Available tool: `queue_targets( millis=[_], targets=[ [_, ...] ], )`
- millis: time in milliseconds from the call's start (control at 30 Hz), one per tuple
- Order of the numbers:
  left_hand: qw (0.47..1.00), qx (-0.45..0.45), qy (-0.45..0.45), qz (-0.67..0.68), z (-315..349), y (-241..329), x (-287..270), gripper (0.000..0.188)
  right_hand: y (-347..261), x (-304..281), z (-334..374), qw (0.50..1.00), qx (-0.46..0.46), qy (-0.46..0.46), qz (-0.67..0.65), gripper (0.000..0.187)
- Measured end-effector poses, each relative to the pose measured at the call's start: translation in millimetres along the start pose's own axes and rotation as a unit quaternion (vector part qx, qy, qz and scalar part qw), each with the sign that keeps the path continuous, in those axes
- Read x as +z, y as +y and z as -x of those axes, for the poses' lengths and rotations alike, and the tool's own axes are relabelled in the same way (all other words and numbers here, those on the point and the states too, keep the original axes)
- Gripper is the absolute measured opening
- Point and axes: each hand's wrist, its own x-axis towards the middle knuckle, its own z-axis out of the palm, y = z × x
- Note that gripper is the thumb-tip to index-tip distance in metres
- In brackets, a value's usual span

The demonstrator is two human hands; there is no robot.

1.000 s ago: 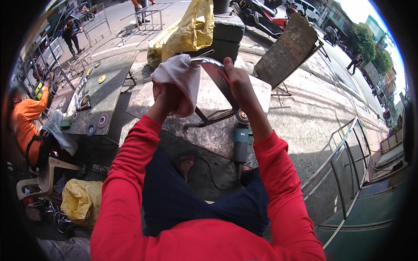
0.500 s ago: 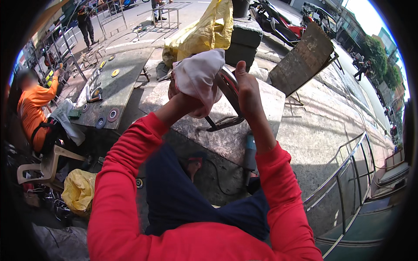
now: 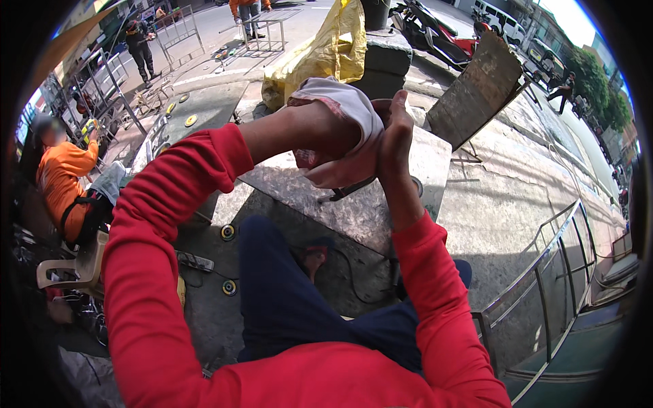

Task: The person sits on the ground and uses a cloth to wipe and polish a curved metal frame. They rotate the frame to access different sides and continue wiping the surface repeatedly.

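Note:
A whitish-pink cloth [image 3: 340, 173] is bunched in my left hand [image 3: 330, 129], whose fingers are mostly covered by it. The cloth lies over a small dark metal frame [image 3: 355, 188], and only the frame's lower end shows beneath it. At the frame's right side is my right hand [image 3: 396, 139], closed round the bar with the thumb pointing up; cloth and palm hide the grip itself. Both hands are raised above a worn grey board [image 3: 313, 211] in front of my knees.
Grinding discs [image 3: 228, 232] and a power strip [image 3: 195, 261] lie on the ground to the left. A person in orange [image 3: 64, 170] sits beyond a plastic chair [image 3: 85, 268]. A yellow sack [image 3: 326, 54] stands ahead, a metal sheet [image 3: 476, 88] leans right, and a metal railing frame [image 3: 544, 299] lies nearer.
My left hand has pushed the cloth rightward along the metal frame, up against my right hand, covering most of the frame. My left elbow has swung out to the left.

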Motion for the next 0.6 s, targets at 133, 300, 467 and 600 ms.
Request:
queue_targets(
  millis=[133,300,467,600],
  targets=[
    [0.998,0.041,-0.041,0.03,-4,1,-3,0.039,1,-10,-6,0.991,0.073,-0.092,-0.068,0.072],
    [1.0,0.015,0.016,-0.018,3,-6,-2,0.043,13,-14,-13,0.986,0.047,-0.141,0.074,0.07],
    [0.984,-0.036,0.157,-0.072,12,-16,6,0.047,18,1,-14,0.994,-0.033,-0.07,0.08,0.071],
    [0.957,-0.067,0.273,-0.067,20,-34,38,0.051,10,-3,6,0.946,-0.135,-0.084,0.283,0.056]
  ],
)
